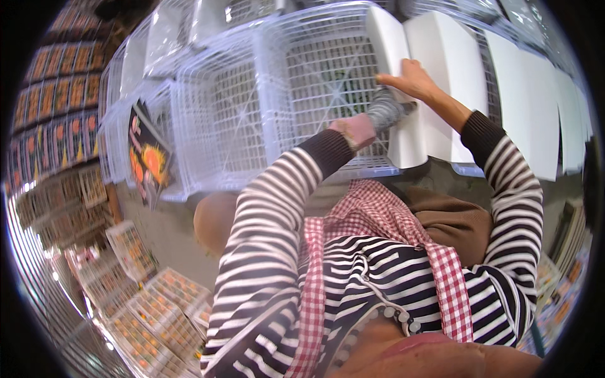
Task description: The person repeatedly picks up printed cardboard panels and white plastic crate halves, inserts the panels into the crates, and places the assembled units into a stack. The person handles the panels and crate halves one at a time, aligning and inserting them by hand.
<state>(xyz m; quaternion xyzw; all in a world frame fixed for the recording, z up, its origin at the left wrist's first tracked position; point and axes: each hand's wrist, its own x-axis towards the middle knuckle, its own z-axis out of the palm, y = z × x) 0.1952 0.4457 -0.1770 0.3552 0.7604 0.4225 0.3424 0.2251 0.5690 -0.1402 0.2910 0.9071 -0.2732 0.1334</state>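
Observation:
My left hand (373, 120), in a grey and pink glove, reaches into the latticed plastic crate (268, 94), against a white liner sheet (409, 148). Its fingers are blurred; whether they pinch the sheet cannot be made out. Just above, my bare right hand (416, 80) rests on the same sheet with the thumb stretched left and apart from the fingers. The sheet stands bent along the crate's side wall. Next to it on the right, another white sheet (447, 82) lines the neighbouring crate.
More white sheets (523, 101) hang over crates to the right. A dark printed sheet with orange fruit pictures (148, 157) leans on the crate's left end. Stacked patterned cartons (60, 104) stand far left, and crates of orange goods (154, 309) lie lower left.

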